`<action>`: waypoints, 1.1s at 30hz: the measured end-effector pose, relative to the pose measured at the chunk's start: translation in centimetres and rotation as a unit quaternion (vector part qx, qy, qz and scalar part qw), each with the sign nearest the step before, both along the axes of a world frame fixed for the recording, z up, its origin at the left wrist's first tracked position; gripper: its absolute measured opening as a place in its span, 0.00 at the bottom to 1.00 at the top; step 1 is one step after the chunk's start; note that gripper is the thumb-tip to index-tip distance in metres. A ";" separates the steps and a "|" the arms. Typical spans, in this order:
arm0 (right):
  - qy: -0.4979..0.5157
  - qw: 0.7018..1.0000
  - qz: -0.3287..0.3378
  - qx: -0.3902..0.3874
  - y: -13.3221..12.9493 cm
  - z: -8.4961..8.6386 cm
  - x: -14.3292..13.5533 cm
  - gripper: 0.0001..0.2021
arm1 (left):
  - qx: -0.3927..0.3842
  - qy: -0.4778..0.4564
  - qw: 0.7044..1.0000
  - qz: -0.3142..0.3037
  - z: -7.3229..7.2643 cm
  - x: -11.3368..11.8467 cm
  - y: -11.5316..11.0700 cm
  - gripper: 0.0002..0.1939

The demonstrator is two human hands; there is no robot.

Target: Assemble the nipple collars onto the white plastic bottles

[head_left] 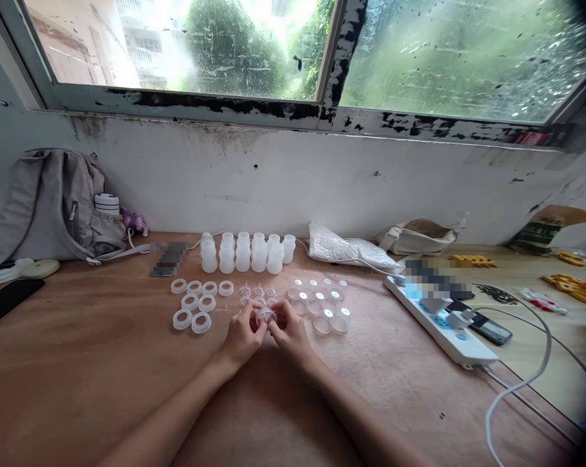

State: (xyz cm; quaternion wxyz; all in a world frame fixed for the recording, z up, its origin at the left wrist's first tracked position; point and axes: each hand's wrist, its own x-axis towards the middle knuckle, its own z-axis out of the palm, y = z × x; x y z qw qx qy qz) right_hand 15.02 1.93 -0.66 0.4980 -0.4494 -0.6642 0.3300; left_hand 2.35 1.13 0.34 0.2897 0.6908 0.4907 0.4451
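Both hands meet at the middle of the table around a small clear bottle teat (265,314), partly hidden by the fingers. My left hand (244,332) pinches it from the left, and my right hand (289,329) grips its right side; whether a ring is around it I cannot tell. Just beyond the fingertips stand several clear silicone teats (258,291). To the left lie several frosted white screw rings (182,318), flat on the table. Right of my right hand are several clear round caps (322,324) with white dots. Translucent white bottles (243,251) stand in rows behind.
A white power strip (443,324) with plugs and looping cables (540,376) lies to the right, beside a phone (490,329). Along the wall are a grey backpack (54,201), a white plastic packet (346,250) and a beige pouch (419,237). Another phone (169,259) lies left of the bottles.
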 end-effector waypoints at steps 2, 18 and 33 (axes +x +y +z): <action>-0.010 1.000 0.000 0.011 -0.1 0.1 0.1 0.04 | 0.007 0.001 1.000 0.002 0.0 0.0 -0.1 0.05; 0.146 0.979 0.109 -0.091 -0.5 1.6 0.3 0.16 | -0.138 -0.270 0.945 -0.124 -0.2 -0.6 1.2 0.11; -0.036 0.998 0.043 0.012 -0.1 1.2 0.9 0.10 | -0.218 -0.243 0.934 -0.143 0.2 -1.3 0.8 0.14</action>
